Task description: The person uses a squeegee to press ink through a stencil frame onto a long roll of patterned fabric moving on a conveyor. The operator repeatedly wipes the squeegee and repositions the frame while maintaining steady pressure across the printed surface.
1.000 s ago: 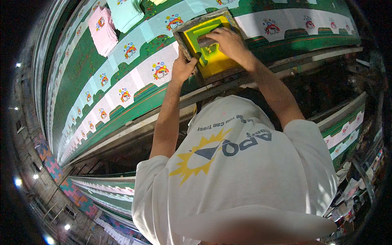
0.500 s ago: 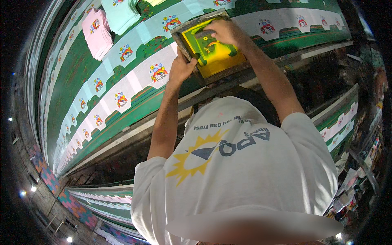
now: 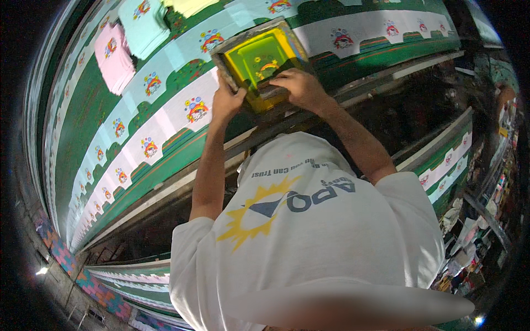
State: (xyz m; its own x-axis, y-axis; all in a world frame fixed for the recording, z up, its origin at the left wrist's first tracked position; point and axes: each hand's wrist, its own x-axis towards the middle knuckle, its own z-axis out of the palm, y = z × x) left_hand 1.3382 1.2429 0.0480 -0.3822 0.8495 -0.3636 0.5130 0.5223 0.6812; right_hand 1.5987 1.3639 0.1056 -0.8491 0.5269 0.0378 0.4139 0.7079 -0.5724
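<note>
A screen-printing frame (image 3: pixel 247 35) with yellow mesh lies tilted on the green table, over the row of white cloth pieces. My left hand (image 3: pixel 226 101) grips its near left side, the thumb on the rim and the fingers partly hidden behind it. My right hand (image 3: pixel 301 89) is closed on a dark squeegee (image 3: pixel 267 86), at the end of the mesh nearest me. Much of the squeegee is covered by the hand. Yellow ink rings the mesh, and a small rainbow picture shows through its middle. Left of the frame lies a white cloth piece (image 3: pixel 194 111) with a colourful print.
Folded pink cloths (image 3: pixel 122 74), mint cloths (image 3: pixel 144 41) and yellow cloths (image 3: pixel 190 6) are stacked on the far side of the green table (image 3: pixel 83 116). Printed pieces run along it in rows. A lower table (image 3: pixel 458 146) with more prints stands at the right, by a cluttered heap (image 3: pixel 469 243).
My right hand has drawn the squeegee from the far end of the mesh toward me. My left hand stays on the frame. The whole view has shifted slightly.
</note>
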